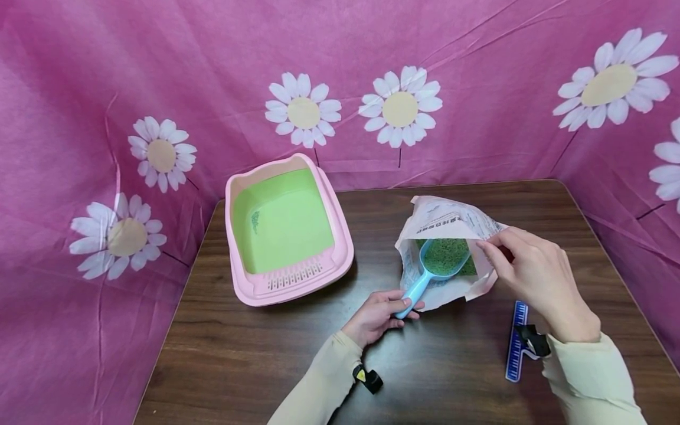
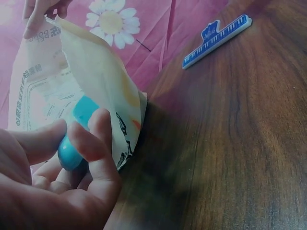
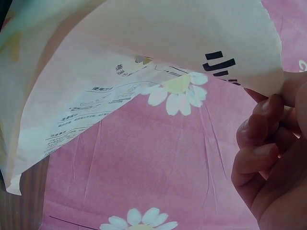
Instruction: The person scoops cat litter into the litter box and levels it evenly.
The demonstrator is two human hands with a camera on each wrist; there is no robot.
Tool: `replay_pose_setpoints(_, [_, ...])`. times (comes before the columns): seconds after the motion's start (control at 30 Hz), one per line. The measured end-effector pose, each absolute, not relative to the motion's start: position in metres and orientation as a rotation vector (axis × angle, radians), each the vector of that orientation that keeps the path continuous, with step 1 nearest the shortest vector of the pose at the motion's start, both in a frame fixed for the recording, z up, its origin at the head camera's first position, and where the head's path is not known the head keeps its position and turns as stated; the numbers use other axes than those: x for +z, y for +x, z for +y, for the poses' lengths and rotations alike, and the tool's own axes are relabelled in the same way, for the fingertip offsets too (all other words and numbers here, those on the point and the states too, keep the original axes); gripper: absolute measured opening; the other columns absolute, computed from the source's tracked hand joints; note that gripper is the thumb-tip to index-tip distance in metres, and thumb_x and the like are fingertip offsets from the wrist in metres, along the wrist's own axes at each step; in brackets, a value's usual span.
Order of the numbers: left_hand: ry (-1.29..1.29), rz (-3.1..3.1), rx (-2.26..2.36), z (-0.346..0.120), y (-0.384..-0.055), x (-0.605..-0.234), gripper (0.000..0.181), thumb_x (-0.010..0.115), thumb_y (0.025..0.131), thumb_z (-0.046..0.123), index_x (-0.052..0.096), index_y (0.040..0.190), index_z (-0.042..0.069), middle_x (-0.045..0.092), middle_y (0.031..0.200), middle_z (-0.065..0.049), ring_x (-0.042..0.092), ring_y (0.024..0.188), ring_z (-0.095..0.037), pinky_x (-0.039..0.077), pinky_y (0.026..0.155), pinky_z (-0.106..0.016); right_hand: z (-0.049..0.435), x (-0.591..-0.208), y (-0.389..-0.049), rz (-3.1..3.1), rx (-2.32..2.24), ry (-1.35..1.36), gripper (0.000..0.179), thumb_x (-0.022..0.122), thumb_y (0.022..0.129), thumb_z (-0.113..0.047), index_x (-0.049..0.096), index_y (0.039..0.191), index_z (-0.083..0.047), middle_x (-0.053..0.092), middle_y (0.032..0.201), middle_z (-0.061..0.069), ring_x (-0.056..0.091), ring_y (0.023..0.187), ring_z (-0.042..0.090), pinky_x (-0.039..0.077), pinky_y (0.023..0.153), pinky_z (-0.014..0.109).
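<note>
My left hand [image 1: 378, 316] grips the handle of a light blue scoop [image 1: 417, 290] whose bowl lies inside the mouth of a white printed bag [image 1: 443, 215]. Green granules [image 1: 445, 255] fill the bowl, and more show behind it in the bag. With thumb and fingers, my right hand [image 1: 531, 274] pinches the bag's upper rim at its right corner, holding the mouth raised. From the left wrist, the scoop's handle end [image 2: 71, 154] sits between thumb and fingers. The right wrist view has the bag's edge [image 3: 259, 62] pinched by the right hand [image 3: 273, 158].
A pink litter box [image 1: 340, 251] with a green inside stands at the left back, a small patch of granules [image 1: 255, 221] on its floor. Near the right forearm lies a blue clip [image 1: 514, 345] with a piano-key pattern. A pink flowered cloth [image 1: 350, 53] hangs behind the wooden table [image 1: 239, 360].
</note>
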State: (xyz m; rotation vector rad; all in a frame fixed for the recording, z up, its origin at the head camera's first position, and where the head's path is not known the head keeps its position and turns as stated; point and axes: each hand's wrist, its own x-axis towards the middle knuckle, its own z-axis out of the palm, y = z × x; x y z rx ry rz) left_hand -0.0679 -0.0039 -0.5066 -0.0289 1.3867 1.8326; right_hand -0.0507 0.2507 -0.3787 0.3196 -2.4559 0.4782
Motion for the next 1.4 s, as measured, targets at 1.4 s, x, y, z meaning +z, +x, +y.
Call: replay_pose_setpoints(1.4, [0.073, 1.241, 1.831, -0.023, -0.072, -0.477, 0.046, 0.052, 0.091, -0.012, 0.046, 0.136, -0.007, 0.048, 0.131, -0.039, 0.070, 0.100, -0.029, 0.059, 0.083, -0.030, 0.253, -0.378, -0.051, -2.471, 0.482, 0.314, 0.014, 0.078, 0.077, -0.014, 0.065, 0.075, -0.017, 0.051, 0.063, -0.006, 0.037, 0.051, 0.006, 0.028, 0.042, 0.025])
